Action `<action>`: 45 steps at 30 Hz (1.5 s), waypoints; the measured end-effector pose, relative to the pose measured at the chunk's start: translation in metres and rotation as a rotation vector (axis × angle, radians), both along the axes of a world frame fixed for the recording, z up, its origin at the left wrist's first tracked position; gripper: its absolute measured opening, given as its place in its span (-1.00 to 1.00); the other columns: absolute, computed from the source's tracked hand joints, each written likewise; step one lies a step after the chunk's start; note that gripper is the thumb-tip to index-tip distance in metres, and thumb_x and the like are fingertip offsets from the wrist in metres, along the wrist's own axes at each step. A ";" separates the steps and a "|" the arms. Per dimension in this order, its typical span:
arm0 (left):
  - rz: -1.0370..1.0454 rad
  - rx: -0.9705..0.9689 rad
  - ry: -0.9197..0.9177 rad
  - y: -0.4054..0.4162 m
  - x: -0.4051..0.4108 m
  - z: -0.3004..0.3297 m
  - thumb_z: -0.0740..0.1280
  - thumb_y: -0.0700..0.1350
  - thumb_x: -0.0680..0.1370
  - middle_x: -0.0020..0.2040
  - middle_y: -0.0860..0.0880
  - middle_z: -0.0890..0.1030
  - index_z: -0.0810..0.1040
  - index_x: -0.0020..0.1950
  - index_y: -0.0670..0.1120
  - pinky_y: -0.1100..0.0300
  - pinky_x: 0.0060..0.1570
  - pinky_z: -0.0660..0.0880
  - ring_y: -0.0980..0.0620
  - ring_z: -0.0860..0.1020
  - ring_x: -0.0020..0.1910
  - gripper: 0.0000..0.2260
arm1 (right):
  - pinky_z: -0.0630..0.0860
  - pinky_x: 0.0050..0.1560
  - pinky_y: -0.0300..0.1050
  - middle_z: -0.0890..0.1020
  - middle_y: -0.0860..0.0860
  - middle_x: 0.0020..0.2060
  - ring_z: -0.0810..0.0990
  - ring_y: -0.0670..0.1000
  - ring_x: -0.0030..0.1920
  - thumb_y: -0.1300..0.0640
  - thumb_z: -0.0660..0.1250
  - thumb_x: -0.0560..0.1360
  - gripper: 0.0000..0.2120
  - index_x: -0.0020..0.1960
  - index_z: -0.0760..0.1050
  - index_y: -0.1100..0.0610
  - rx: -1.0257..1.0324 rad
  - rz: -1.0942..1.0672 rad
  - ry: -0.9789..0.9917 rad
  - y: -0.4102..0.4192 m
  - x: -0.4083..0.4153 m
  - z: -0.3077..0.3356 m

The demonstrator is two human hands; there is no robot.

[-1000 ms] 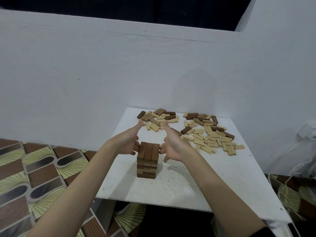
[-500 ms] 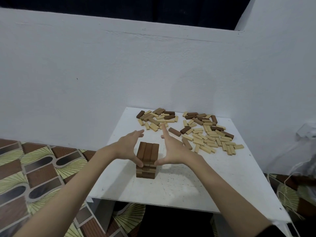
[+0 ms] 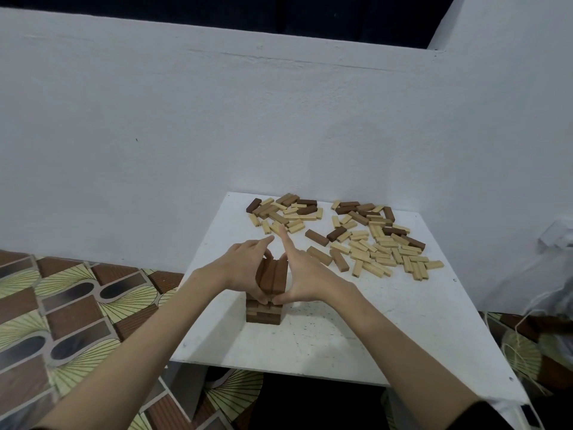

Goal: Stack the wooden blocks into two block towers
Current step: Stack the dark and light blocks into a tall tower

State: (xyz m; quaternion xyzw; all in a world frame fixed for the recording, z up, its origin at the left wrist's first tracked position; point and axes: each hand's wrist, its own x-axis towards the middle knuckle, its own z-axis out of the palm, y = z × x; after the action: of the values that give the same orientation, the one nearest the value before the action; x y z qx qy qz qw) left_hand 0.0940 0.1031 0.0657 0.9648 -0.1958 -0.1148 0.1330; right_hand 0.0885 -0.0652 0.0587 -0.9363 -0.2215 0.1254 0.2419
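A short tower of brown wooden blocks (image 3: 264,313) stands on the near left part of the white table (image 3: 341,336). Its top layer is three dark blocks (image 3: 273,275) lying side by side. My left hand (image 3: 245,268) presses flat against the tower's left side, thumb at the front. My right hand (image 3: 302,276) presses its right side with straight fingers pointing away and the thumb at the front corner. Two heaps of loose light and dark blocks lie at the back, a left heap (image 3: 286,212) and a right heap (image 3: 381,240).
The table stands against a white wall (image 3: 217,135) at the back and right. To its left and below lies a patterned brown and yellow floor (image 3: 71,305). A tangle of cords (image 3: 545,305) and a wall socket (image 3: 555,234) sit at the right.
Both hands have dropped from beside the tower's top to squeeze it from either side, palms closing in and thumbs meeting at the front. The tower stays in place.
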 end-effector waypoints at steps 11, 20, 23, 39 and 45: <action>0.028 -0.016 -0.005 -0.002 0.000 -0.002 0.57 0.09 0.26 0.36 0.02 0.37 -0.10 0.53 -0.07 0.07 0.39 0.16 -0.03 0.21 0.41 0.09 | 0.48 0.14 0.10 0.54 0.11 0.04 0.53 0.11 0.03 0.01 0.59 0.26 0.31 0.45 -0.49 -0.17 0.020 -0.010 0.042 0.001 0.000 0.000; 0.028 0.070 0.018 0.011 -0.001 0.000 0.59 0.07 0.24 0.42 -0.02 0.30 -0.17 0.54 -0.08 0.06 0.44 0.07 -0.02 0.09 0.47 0.15 | 0.39 0.25 0.09 0.51 0.16 0.14 0.48 0.14 0.14 0.02 0.59 0.27 0.33 0.43 -0.53 -0.17 -0.006 -0.008 0.038 -0.001 -0.002 0.002; 0.038 0.058 0.019 0.010 -0.002 0.000 0.58 0.04 0.27 0.39 -0.03 0.33 -0.16 0.53 -0.08 0.08 0.42 0.10 -0.02 0.13 0.45 0.12 | 0.39 0.25 0.09 0.51 0.17 0.14 0.48 0.16 0.15 0.04 0.59 0.28 0.32 0.43 -0.53 -0.17 0.007 -0.005 0.036 0.000 -0.002 0.002; 0.116 -0.149 0.053 -0.007 -0.011 0.019 0.37 0.26 0.40 0.42 0.03 0.32 0.01 0.53 0.00 0.00 0.41 0.15 0.00 0.16 0.44 -0.14 | 0.22 0.40 0.01 0.20 0.08 0.49 0.17 0.11 0.47 0.02 0.60 0.26 0.29 0.53 -0.38 -0.01 -0.096 -0.069 0.068 -0.045 -0.004 0.008; 0.160 -0.259 -0.157 -0.037 -0.009 0.028 0.27 0.14 0.54 0.33 0.02 0.44 0.20 0.46 -0.01 0.08 0.29 0.25 -0.01 0.33 0.33 -0.45 | 0.22 0.40 -0.04 0.15 0.00 0.51 0.13 0.03 0.49 0.04 0.50 0.40 -0.09 0.56 0.01 0.01 -0.062 -0.201 0.019 -0.092 -0.002 -0.005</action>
State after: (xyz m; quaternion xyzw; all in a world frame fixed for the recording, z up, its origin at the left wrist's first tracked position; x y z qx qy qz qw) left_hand 0.0853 0.0662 0.0941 0.9581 -0.1412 -0.0018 0.2490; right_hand 0.0861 -0.1570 0.0541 -0.9596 -0.1203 0.1160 0.2263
